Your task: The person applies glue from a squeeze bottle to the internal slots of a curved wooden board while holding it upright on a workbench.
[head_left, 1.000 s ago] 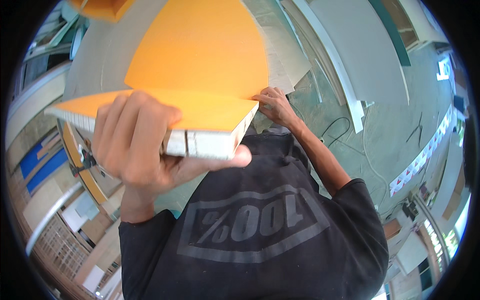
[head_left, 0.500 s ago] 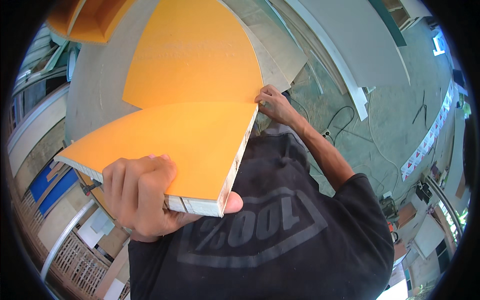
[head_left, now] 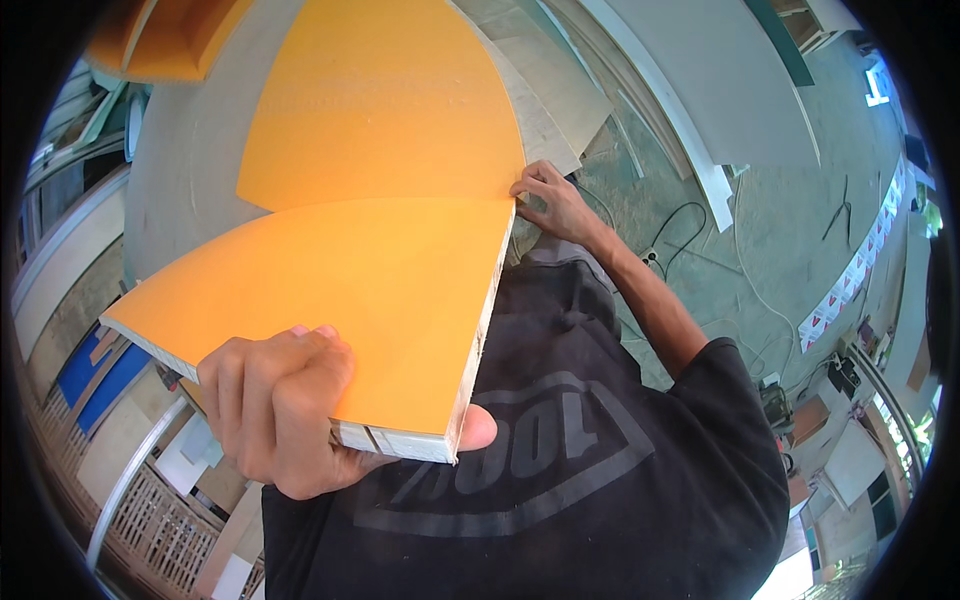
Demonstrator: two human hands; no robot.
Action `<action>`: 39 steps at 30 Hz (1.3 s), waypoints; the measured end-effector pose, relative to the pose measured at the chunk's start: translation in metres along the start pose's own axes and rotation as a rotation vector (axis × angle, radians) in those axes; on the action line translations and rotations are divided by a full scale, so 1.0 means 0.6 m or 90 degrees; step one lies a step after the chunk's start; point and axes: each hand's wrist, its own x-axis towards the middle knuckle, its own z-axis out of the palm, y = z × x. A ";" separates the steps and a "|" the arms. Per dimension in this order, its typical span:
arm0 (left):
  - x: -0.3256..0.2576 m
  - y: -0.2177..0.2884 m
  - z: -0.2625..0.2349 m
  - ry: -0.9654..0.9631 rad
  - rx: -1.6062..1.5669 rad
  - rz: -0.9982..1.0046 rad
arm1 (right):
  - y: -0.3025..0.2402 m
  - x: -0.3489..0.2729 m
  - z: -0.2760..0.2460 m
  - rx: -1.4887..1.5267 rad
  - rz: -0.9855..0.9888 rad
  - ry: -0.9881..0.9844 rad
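My left hand is closed around the near edge of a board with a smooth orange face and a rough, whitish raw edge. Its fingers press on the orange face, and the thumb tip pokes out past the near corner. This board is held tilted up close to my chest. Beyond it lies a second orange panel, and the two faces meet along a line; I cannot tell whether they are joined. At the right end of that line my right hand pinches the corner, its fingertips partly hidden.
Under the far panel is a grey work surface, with an orange open box at its far left. Long grey sheets lean at the far right. A black cable lies on the floor. Boards and a slatted crate stand at left.
The near corner of the orange board has come down slightly toward me, my left hand moving with it. My right hand keeps its pinch at the corner. The whole view has shifted a little.
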 end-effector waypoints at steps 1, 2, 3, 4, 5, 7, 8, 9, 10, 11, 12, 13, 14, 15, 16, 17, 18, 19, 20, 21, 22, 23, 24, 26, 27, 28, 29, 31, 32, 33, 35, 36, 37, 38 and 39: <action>0.002 0.001 -0.002 -0.013 0.002 -0.003 | -0.003 0.002 -0.005 0.001 0.004 -0.004; 0.003 0.002 -0.003 -0.026 0.003 -0.005 | -0.006 0.004 -0.008 0.002 0.008 -0.008; 0.003 0.002 -0.003 -0.029 0.003 -0.005 | -0.006 0.005 -0.010 0.002 0.006 -0.013; 0.002 0.001 -0.004 -0.032 0.002 -0.004 | -0.007 0.007 -0.012 0.002 0.004 -0.018; 0.001 0.000 -0.004 -0.035 0.001 -0.004 | -0.007 0.007 -0.013 0.003 0.002 -0.023; 0.000 0.002 -0.011 -0.048 0.002 -0.014 | -0.003 0.008 -0.008 -0.001 -0.021 -0.012; 0.001 0.003 -0.015 -0.055 0.003 -0.020 | -0.001 0.009 -0.006 -0.002 -0.033 -0.008; 0.001 0.003 -0.012 -0.054 0.004 -0.014 | -0.002 0.008 -0.007 0.005 -0.011 -0.007; 0.003 0.004 -0.010 -0.053 0.004 -0.008 | -0.003 0.008 -0.009 0.013 0.011 -0.006; 0.003 0.004 -0.008 -0.052 0.005 -0.002 | -0.003 0.007 -0.010 0.021 0.033 -0.005; 0.002 0.004 -0.007 -0.051 0.005 -0.002 | -0.004 0.008 -0.010 0.018 0.029 -0.004; 0.000 0.003 -0.006 -0.049 0.005 -0.001 | -0.004 0.008 -0.010 0.014 0.025 -0.002; -0.001 0.003 -0.006 -0.047 0.004 0.000 | -0.004 0.008 -0.010 0.010 0.021 0.000; -0.002 0.005 -0.009 -0.051 0.006 -0.004 | -0.005 0.009 -0.009 0.018 0.021 -0.002; -0.002 0.008 -0.013 -0.054 0.007 -0.007 | -0.005 0.010 -0.009 0.027 0.020 -0.003; -0.002 0.010 -0.017 -0.058 0.009 -0.011 | -0.006 0.011 -0.009 0.035 0.020 -0.005; -0.002 0.010 -0.016 -0.059 0.009 -0.010 | -0.005 0.011 -0.011 0.029 0.018 -0.011; -0.003 0.010 -0.016 -0.060 0.008 -0.010 | -0.004 0.013 -0.013 0.024 0.016 -0.018; -0.003 0.011 -0.016 -0.061 0.009 -0.010 | -0.003 0.013 -0.014 0.018 0.013 -0.026; -0.002 0.010 -0.016 -0.060 0.009 -0.010 | -0.002 0.013 -0.014 0.020 0.009 -0.025; -0.002 0.010 -0.016 -0.059 0.009 -0.009 | -0.002 0.013 -0.013 0.021 0.005 -0.024; -0.001 0.009 -0.015 -0.059 0.010 -0.009 | -0.001 0.013 -0.012 0.023 0.000 -0.024; -0.001 0.009 -0.012 -0.051 0.009 -0.009 | 0.000 0.012 -0.012 0.023 0.003 -0.020; -0.003 0.007 -0.004 -0.036 0.008 -0.008 | 0.002 0.010 -0.014 0.024 0.010 -0.012; -0.001 0.008 -0.005 -0.037 0.008 -0.013 | -0.003 0.012 -0.014 0.024 0.023 -0.014; 0.001 0.010 -0.006 -0.039 0.009 -0.018 | -0.009 0.012 -0.016 0.023 0.036 -0.016; 0.004 0.011 -0.007 -0.041 0.009 -0.021 | -0.015 0.012 -0.016 0.023 0.049 -0.017; 0.001 0.008 -0.004 -0.036 0.007 -0.015 | -0.013 0.008 -0.009 0.018 0.045 -0.008; -0.001 0.007 -0.003 -0.033 0.006 -0.011 | -0.010 0.006 -0.006 0.016 0.043 -0.004; 0.001 0.007 -0.005 -0.040 0.008 -0.013 | -0.009 0.005 -0.005 0.008 0.022 0.005; 0.005 0.008 -0.010 -0.053 0.011 -0.016 | -0.007 0.002 -0.003 -0.008 -0.018 0.022; 0.004 0.009 -0.009 -0.051 0.011 -0.018 | -0.004 0.001 -0.002 -0.005 -0.018 0.017; 0.003 0.009 -0.008 -0.049 0.010 -0.020 | -0.001 0.000 0.000 -0.001 -0.017 0.013; 0.003 0.009 -0.007 -0.048 0.009 -0.022 | 0.002 -0.001 0.001 0.002 -0.016 0.008; 0.002 0.009 -0.007 -0.051 0.008 -0.029 | 0.003 -0.001 0.002 0.001 -0.021 0.011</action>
